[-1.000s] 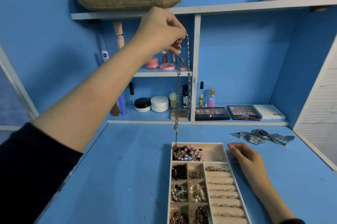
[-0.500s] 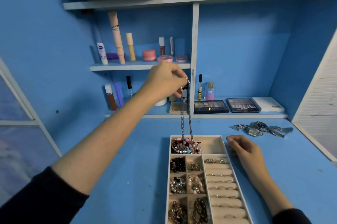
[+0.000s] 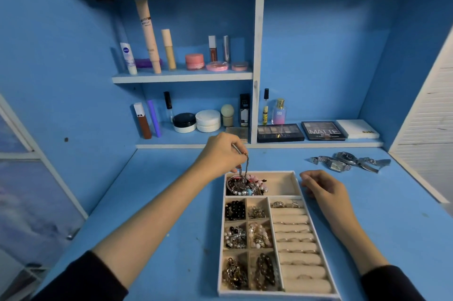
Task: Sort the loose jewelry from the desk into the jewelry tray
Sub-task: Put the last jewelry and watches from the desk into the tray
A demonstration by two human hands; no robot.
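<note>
So the left hand [image 3: 220, 153] grip pinches a chain [image 3: 245, 168] dangling into the jewelry tray [image 3: 295, 174] top compartment, right hand [image 3: 323, 189] loose, empty, on the desk [image 3: 171, 202].

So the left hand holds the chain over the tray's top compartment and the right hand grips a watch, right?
Not quite: the head view shows the right hand empty, resting beside the tray, with the watches lying apart. The left hand does hold the chain over the top compartment.

Silver chain [image 3: 245, 168] dangling into jewelry tray [image 3: 295, 176] top compartment.
</note>
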